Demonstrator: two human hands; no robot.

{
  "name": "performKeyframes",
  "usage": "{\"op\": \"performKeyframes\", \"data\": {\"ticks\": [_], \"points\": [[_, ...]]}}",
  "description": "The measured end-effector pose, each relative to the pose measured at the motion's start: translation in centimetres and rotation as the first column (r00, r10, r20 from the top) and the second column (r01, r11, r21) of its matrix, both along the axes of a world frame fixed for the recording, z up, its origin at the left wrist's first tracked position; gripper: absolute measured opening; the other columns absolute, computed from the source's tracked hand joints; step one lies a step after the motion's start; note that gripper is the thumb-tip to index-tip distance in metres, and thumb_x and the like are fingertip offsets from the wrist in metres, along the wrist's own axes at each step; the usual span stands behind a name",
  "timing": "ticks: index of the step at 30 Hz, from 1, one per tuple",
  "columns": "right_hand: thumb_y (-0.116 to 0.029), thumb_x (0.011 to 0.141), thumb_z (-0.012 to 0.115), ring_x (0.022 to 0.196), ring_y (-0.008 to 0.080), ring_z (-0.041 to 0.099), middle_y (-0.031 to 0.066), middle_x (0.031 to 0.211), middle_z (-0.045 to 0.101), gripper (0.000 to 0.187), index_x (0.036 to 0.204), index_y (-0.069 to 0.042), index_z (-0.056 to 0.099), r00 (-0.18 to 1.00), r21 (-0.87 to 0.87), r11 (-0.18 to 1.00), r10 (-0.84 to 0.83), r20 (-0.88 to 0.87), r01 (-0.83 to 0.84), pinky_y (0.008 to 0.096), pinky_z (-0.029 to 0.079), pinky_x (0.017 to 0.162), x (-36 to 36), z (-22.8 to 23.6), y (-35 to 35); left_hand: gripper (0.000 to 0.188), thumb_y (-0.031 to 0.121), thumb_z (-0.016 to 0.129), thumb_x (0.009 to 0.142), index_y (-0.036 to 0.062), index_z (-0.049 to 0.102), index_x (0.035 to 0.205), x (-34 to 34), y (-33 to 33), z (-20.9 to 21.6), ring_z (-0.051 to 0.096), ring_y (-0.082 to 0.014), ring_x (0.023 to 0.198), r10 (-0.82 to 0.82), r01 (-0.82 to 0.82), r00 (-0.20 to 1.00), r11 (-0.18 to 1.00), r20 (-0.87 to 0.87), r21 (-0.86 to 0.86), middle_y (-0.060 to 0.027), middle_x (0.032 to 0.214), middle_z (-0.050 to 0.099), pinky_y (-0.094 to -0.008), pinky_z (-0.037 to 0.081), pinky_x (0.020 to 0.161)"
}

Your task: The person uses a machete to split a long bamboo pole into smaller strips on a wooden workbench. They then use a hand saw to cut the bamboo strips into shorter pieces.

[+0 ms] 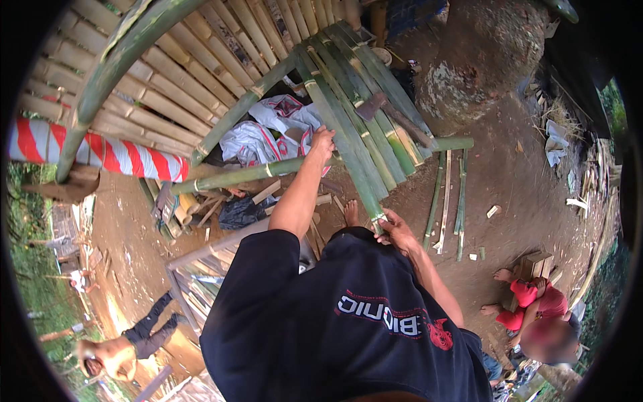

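Observation:
A long green split-bamboo slat slants toward me along the left edge of a row of similar slats. My left hand is closed at its left edge, partway along, with the fingertips partly hidden. Near my body, my right hand grips the slat's near end between thumb and fingers. That end sticks out past the other slats. On top of the row lies a hatchet with a dark metal head and a wooden handle. A green bamboo crosspiece runs beneath the slats.
White sacks lie left of the slats, under a bamboo-slatted panel. A red-and-white wrapped pole juts in at left. A large boulder stands at far right. Thin bamboo strips lie on the ground. People are at lower left and right.

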State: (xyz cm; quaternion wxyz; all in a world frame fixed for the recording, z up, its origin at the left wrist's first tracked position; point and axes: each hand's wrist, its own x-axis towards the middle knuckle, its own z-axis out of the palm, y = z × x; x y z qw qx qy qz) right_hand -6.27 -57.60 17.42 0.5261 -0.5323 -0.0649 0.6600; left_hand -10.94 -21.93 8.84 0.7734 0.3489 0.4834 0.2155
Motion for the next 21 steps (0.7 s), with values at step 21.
{"op": "performKeyframes", "data": {"ticks": [21], "points": [[-0.009, 0.094, 0.06, 0.076, 0.0158, 0.063, 0.0069, 0.085, 0.063, 0.01, 0.095, 0.001, 0.062, 0.782, -0.352, 0.763, -0.612, -0.121, 0.542, 0.03, 0.059, 0.07, -2.0, -6.7, 5.8, 0.035, 0.012, 0.061, 0.088, 0.0146, 0.056, 0.123, 1.2, 6.9, -6.1, 0.054, -0.0207, 0.097, -0.024, 0.01, 0.972, 0.998, -0.234, -0.064, -0.005, 0.116, 0.056, -0.0395, 0.043, 0.082]]}}
